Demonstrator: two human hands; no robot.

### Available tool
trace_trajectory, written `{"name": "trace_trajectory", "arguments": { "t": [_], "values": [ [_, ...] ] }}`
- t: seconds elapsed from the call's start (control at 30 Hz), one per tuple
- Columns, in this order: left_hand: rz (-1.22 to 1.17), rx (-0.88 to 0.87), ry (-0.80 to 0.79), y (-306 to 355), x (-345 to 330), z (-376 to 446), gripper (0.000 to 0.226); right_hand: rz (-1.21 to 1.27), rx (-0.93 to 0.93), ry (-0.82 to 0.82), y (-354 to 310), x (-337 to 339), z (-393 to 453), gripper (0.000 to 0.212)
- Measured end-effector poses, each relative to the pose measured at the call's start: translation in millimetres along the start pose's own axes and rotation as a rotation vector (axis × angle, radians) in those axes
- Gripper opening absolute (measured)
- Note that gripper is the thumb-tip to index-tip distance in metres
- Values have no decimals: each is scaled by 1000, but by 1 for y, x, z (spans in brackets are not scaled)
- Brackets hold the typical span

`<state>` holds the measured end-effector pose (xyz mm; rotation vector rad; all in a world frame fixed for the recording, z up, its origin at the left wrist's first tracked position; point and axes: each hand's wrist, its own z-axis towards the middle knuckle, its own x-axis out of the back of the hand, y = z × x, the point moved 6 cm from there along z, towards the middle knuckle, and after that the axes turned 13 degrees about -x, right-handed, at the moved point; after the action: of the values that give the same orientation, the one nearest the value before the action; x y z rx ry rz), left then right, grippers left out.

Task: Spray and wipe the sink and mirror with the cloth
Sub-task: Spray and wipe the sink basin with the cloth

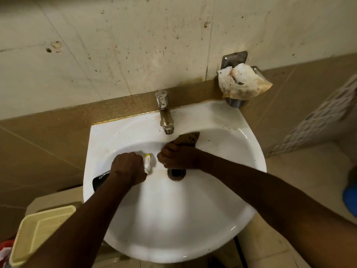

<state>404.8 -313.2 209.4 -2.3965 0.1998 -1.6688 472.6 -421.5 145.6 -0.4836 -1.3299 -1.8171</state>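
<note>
A brown cloth (188, 139) lies bunched against the back wall of the white sink (222, 190), just below the tap (165, 115), with the right hand (178, 156) curled over its near end and gripping it. Beside it, the left hand (128, 168) is closed round a small white spray bottle (148, 162) with a yellow band, held low in the bowl; the two hands sit close together but do not touch. The drain (176, 173) opens just below the right hand. A dark phone (99, 181) rests on the sink's left rim, partly hidden by the left forearm. Dark specks dot the rim and the pale wall tiles (116, 45) behind. A metal holder (234, 59) on the wall, right of the tap, carries a crumpled, stained wad (241, 82). A cream plastic basket (38, 229) stands at lower left, a white lattice bin (324, 115) at right.
</note>
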Motion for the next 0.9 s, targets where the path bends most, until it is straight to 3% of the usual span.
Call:
{"name": "trace_trajectory", "arguments": {
  "t": [0.2, 0.27, 0.4, 0.47, 0.53, 0.63, 0.83, 0.9],
  "values": [
    [-2, -53, -3, 20, -3, 6, 35, 34, -147, -29, 62, 8, -72, 13],
    [-18, -61, 0, 29, -3, 6, 37, 38, -265, -133, 68, 13, -82, 16],
    [-27, -87, -4, 39, 6, 2, 38, 188, -719, -412, 61, 17, -92, 11],
    [-13, -91, -32, 34, 11, -1, 37, 374, -819, -524, 49, 14, -91, 21],
    [2, -88, -82, 24, 16, -5, 33, 507, -827, -579, 27, 9, -84, 17],
    [9, -58, -127, 6, 21, -9, 28, 586, -853, -507, -17, 3, -53, 24],
    [114, -52, -178, -33, 29, -20, 34, 723, -1464, -291, -51, 2, 38, 19],
    [142, -57, -203, -40, 32, -27, 37, 878, -1440, -177, -55, 0, 58, 26]
  ]
}}
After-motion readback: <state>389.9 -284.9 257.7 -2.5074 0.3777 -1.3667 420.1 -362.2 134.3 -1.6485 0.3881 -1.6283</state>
